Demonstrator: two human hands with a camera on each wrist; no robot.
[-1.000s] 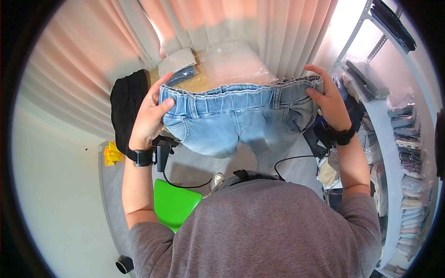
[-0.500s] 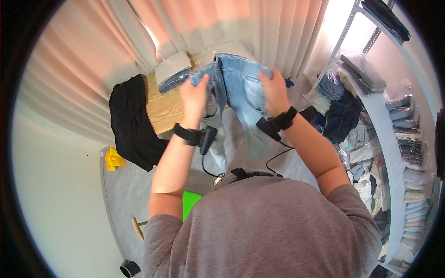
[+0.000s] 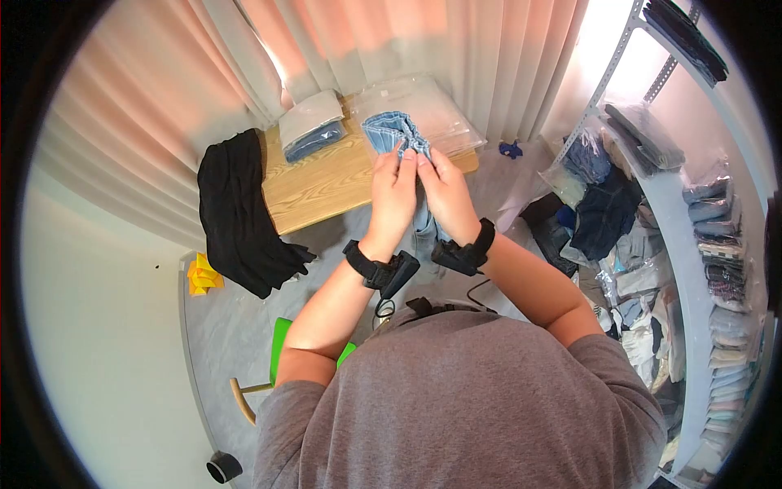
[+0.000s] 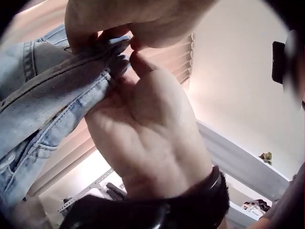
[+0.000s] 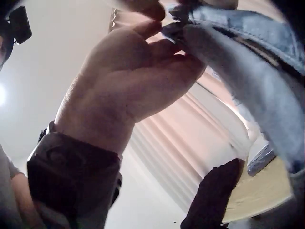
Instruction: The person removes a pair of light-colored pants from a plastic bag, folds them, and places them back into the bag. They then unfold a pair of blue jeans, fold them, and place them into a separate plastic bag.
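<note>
Light-blue jeans (image 3: pixel 389 126) with a gathered elastic waistband hang from both hands, folded together at the waist. My left hand (image 3: pixel 393 197) pinches the waistband, thumb on top. Right beside it, my right hand (image 3: pixel 450 200) grips the same edge, and the two thumbs lie side by side. Below the hands, a leg of the jeans drops toward the floor, partly hidden by the wrists. Close up in the left wrist view, the denim (image 4: pixel 52 95) is bunched at the fingertips. The right wrist view shows the folded denim (image 5: pixel 243 62) running away from the fingers.
Beyond the hands stands a wooden table (image 3: pixel 305 191) with clear plastic bags (image 3: pixel 423 110) and a bagged folded denim item (image 3: pixel 316 140). Black trousers (image 3: pixel 236 212) drape over its left end. Bagged clothes fill the shelf (image 3: pixel 652 187) at right. A green chair (image 3: pixel 279 346) is lower left.
The waistband was stretched wide between two hands facing me. Both hands have come together at the middle, turning the jeans and folding them in half at the waist.
</note>
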